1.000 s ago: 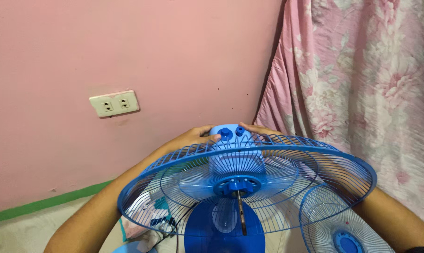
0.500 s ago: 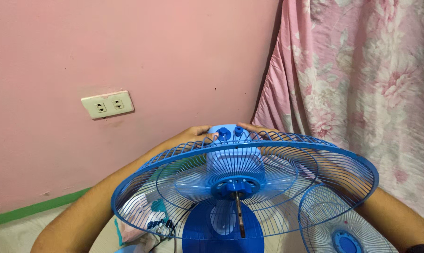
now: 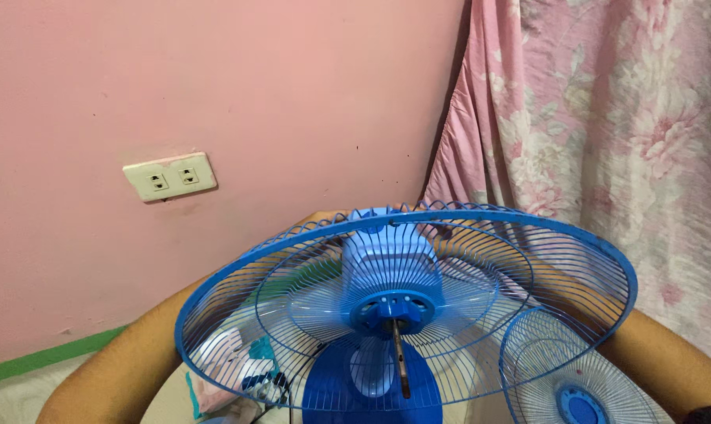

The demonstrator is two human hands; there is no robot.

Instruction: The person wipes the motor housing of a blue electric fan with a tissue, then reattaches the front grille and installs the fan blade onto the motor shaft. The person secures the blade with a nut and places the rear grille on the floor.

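Note:
A blue fan's wire rear guard [image 3: 528, 259] fills the lower middle of the head view, tilted toward me. Its light-blue motor housing [image 3: 387, 255] shows behind the wires, and a bare metal shaft [image 3: 400, 357] sticks out of the blue hub. Both my arms reach round behind the guard. My left hand [image 3: 321, 221] and my right hand [image 3: 447, 229] rest on the upper back of the housing, seen only through the wires. The fan's round blue base [image 3: 371, 392] is below.
A second blue wire guard [image 3: 567, 377] lies at the bottom right. A double wall outlet [image 3: 169, 177] sits on the pink wall at left. A pink floral curtain [image 3: 606, 118] hangs at right. Crumpled cloth [image 3: 245, 369] lies under the fan, and a green strip [image 3: 49, 357] runs along the wall's foot.
The guard's far rim has tipped up, now covering the knobs on the housing and most of both hands. The view has shifted slightly right.

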